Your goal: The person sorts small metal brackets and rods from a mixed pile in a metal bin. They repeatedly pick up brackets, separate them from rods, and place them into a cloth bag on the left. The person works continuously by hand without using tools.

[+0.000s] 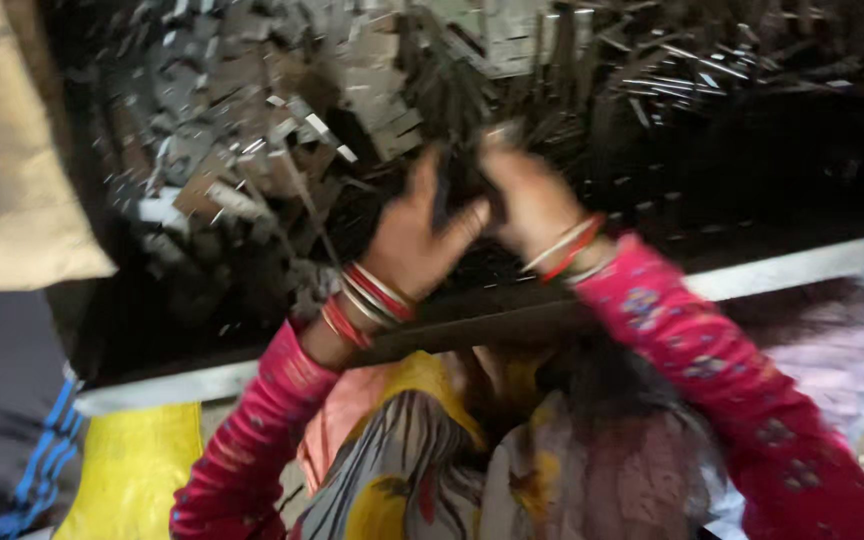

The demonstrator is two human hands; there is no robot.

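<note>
Pink floral sleeves nearest us; our left hand (414, 238) and right hand (530, 198) meet over a dark tray (802, 268) heaped with thin grey metal strips (282, 120). Grip blurred, we cannot tell. Strips likely stiff, light, sharp-edged: pinch at flats.

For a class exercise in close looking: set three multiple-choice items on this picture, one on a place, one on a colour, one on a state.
1. Where are the two hands?
A. Over the heap of metal strips
B. On the yellow sack
C. In the lap

2. What colour are the sleeves?
A. Green
B. Pink-red
C. White

3. How do the hands appear?
A. Sharp and flat on the floor
B. Blurred, raised close together
C. Far apart

Answers:
1 A: left hand and right hand are above the metal strips.
2 B: the sleeves are pink-red.
3 B: both are smeared, nearly touching.
</note>
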